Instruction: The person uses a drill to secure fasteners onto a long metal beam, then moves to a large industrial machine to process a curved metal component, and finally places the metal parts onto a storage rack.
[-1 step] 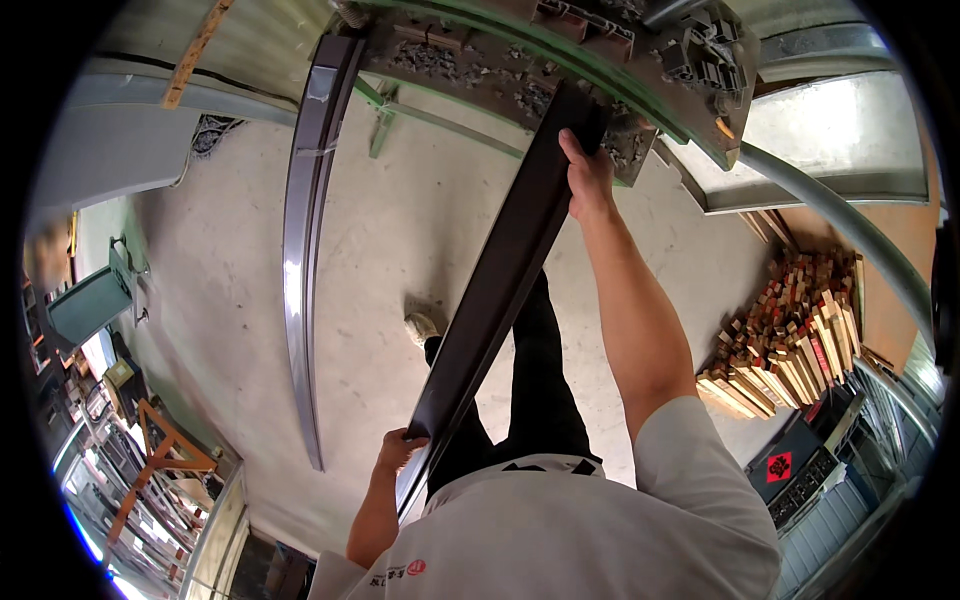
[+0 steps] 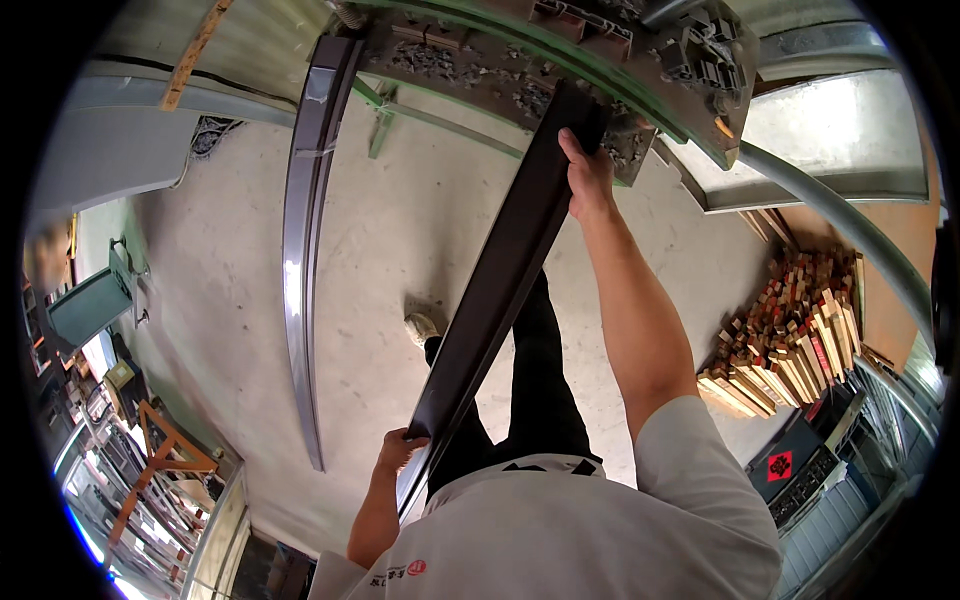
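Observation:
A long dark brown profile bar [image 2: 508, 245] slants from beside my waist up to the green-edged machine bench [image 2: 470, 60], its far end over the bench's edge. My right hand [image 2: 588, 178] grips it near that far end, thumb on top and fingers hidden beneath. Close to my body, my left hand [image 2: 402, 449] is closed round the bar's left edge; the bar's near end is hidden behind my shirt. A second long shiny profile bar [image 2: 300, 250] leans to the left, its upper end against the bench.
Grey metal chips [image 2: 440, 62] litter the bench, with cut profile pieces [image 2: 705, 60] at its right. A stack of wooden strips [image 2: 790, 340] stands on the right, below a grey pipe [image 2: 845, 215]. At left are a green stand [image 2: 92, 305] and an orange-brown frame [image 2: 155, 460].

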Tool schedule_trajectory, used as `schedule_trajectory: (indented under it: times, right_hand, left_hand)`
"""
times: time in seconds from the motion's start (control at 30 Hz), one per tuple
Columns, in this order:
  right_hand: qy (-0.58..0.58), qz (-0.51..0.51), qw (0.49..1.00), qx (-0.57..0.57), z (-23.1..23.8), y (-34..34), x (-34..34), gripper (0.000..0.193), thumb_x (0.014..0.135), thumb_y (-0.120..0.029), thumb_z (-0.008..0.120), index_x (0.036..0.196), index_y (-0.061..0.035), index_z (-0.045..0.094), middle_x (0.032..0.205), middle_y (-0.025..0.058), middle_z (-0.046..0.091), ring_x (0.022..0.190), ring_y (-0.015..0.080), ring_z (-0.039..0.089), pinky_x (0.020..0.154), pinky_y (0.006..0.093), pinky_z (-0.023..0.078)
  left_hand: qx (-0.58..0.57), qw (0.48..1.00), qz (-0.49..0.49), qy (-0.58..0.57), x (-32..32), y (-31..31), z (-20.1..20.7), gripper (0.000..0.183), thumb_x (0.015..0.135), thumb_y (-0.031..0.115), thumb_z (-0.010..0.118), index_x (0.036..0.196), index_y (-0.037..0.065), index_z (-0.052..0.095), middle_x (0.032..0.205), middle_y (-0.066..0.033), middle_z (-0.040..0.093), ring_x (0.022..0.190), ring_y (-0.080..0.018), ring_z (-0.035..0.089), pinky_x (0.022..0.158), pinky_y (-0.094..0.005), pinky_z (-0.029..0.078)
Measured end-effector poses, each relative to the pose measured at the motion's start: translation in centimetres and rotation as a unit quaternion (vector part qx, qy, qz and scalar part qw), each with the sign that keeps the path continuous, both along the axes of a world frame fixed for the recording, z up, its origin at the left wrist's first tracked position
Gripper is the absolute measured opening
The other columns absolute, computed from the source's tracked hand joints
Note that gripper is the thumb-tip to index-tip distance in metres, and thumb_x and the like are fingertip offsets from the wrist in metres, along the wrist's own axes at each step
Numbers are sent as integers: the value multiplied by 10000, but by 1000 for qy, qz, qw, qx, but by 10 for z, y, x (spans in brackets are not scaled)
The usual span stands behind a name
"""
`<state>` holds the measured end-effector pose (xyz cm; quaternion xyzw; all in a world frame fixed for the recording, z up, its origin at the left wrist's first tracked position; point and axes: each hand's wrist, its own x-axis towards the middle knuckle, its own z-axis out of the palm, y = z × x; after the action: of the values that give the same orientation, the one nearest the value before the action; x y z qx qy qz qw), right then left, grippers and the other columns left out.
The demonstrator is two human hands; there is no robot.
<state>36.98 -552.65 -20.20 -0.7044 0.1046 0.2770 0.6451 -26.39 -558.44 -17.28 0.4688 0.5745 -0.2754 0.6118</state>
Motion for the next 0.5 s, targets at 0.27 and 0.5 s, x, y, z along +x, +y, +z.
schedule_trajectory:
  times: [0.27,0.5]
  right_hand:
    - [20,16,999,29,2,-3,2,607,885,-317,792,1328,34,574,1293,142,641,1169,253,591,991,408,466]
    - [-18,46,998,-40,19,-2,2,652,881,-330,791,1313,93,547,1289,200,630,1166,270,596,984,382,475]
  left_hand:
    - [-2,999,-37,-5,20,7,1,384,780,249,866,1031,-17,748,888,-69,743,795,-142,637,762,-323,516]
    - [-35,998,38,21,73,15,-19,334,800,274,850,885,-23,721,593,-5,551,466,-101,432,447,-314,337]
